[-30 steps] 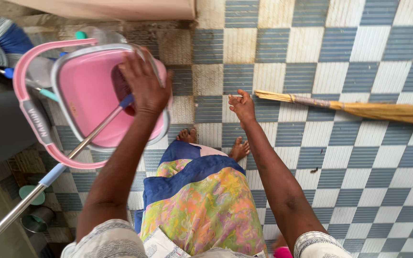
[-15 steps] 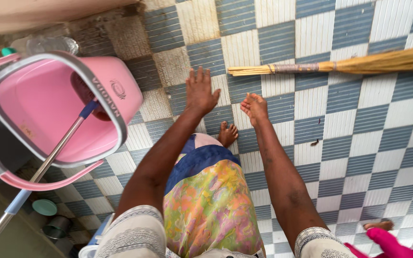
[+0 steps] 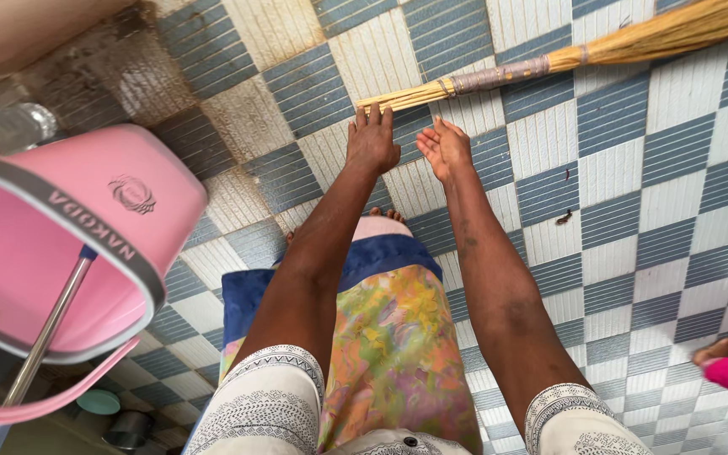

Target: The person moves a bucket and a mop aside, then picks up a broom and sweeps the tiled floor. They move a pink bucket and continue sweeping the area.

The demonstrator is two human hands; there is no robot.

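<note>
On the blue-and-white checked floor (image 3: 676, 160), just ahead of both outstretched arms: a straw broom (image 3: 499, 77), lying flat, long axis running from its bound butt end near the hands up and away to the right, bristles fanning out of frame at the top right corner. Nearest to that butt end — the left hand (image 3: 372, 140), palm down, fingers straight and loosely together, fingertips just at or barely short of the straw tips; actual contact impossible to tell. Just beside it, the right hand (image 3: 445, 148), palm turned up and half cupped, fingers relaxed and spread a little, lying below the bound part of the handle and a shade further from it. Both hands empty, neither closed on anything.

Off to the left, well apart from the hands — a pink bucket (image 3: 77, 244) with a grey rim, a metal mop pole (image 3: 48, 333) standing in it. At the lower right edge, another person's bare foot (image 3: 715, 349) and pink sleeve
</note>
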